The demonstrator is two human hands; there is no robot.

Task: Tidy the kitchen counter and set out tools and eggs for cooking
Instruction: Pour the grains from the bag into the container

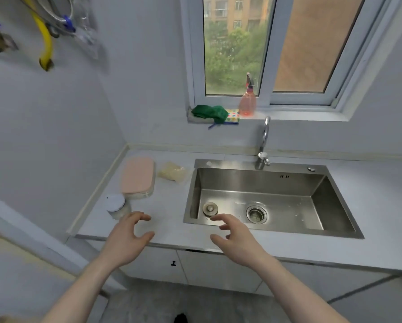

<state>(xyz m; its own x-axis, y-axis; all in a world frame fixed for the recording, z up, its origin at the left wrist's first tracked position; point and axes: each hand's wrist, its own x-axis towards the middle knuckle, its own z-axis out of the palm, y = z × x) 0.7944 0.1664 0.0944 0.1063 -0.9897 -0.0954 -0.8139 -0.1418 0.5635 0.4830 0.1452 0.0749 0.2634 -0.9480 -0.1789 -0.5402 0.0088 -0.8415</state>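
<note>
Both hands are held out above the front edge of the worktop (167, 206), and nothing is held in either. The left hand (127, 238) is poised with its fingers loosely curved and the thumb spread wide, the grip apart and empty, just in front of a small white-lidded jar (116, 205). The right hand (237, 238) is hovering over the near rim of the stainless sink (272, 229), its fingers likewise curved and spread, with nothing clasped. The posture is judged to be a reach being readied rather than a hold.

The task's things are gathered on the left stretch of the worktop. The jar is set nearest the front, close to the wall strip. Just behind it lies a pink-lidded container (138, 177), apparently resting on a paler base. Beside that, towards the sink, a crumpled clear bag with yellowish contents (173, 171) is placed. No eggs or cooking tools can be made out; what the container holds cannot be told.

In the sink a loose plug (210, 208) is lying to the left of the drain strainer (256, 214), so the basin is presumably left open to drain. On the windowsill a green cloth (210, 113) is bunched over a dotted sponge cloth (232, 116), with an orange spray bottle (247, 103) beside them, probably kept there within reach of the tap (264, 145).

The tidying is judged barely begun, and the jar appears the likeliest first pick.
</note>
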